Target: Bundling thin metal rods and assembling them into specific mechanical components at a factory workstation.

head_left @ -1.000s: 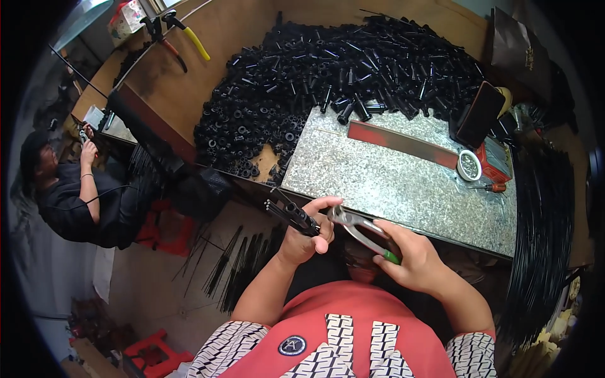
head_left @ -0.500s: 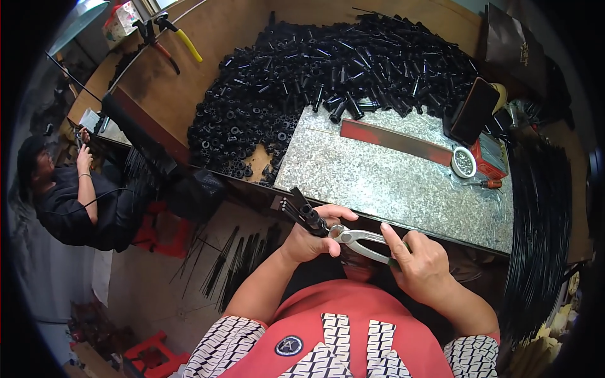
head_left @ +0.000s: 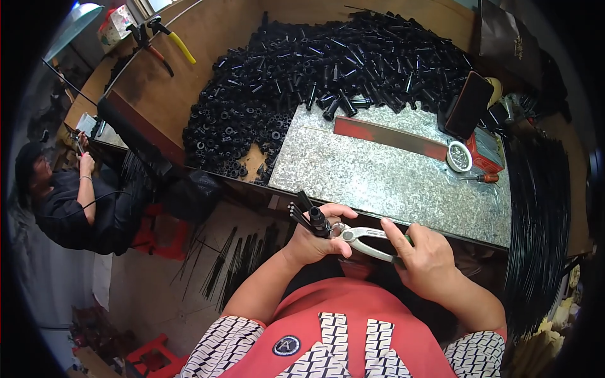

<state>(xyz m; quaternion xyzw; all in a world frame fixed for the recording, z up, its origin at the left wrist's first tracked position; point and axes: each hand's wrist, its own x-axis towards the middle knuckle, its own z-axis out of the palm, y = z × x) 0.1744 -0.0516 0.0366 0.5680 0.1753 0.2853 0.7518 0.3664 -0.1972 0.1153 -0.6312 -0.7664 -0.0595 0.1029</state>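
Observation:
In my left hand (head_left: 309, 244) is a black ribbed tubular part (head_left: 319, 222) along with several thin black rods, whose light tips fan out to the upper left. My right hand (head_left: 427, 257) grips the handles of a pair of metal pincers (head_left: 368, 242), its index finger stretched along the far side. The pincers' jaws meet the near end of the black part beside my left thumb. What exactly lies between the jaws is too small to make out. Both hands are held over my lap, just off the bench's front edge.
A speckled stone slab (head_left: 302, 151) carries a flat metal bar (head_left: 391, 140), a small white cup (head_left: 459, 156), a screwdriver (head_left: 486, 179) and a phone (head_left: 469, 106). Behind lies a heap of black parts (head_left: 340, 57). Long black rods (head_left: 535, 214) hang at right; a co-worker (head_left: 75, 195) is at left.
My left hand has shifted slightly right with the black part, which now stands more upright. The pincers have moved a little right with it, still at the part's end.

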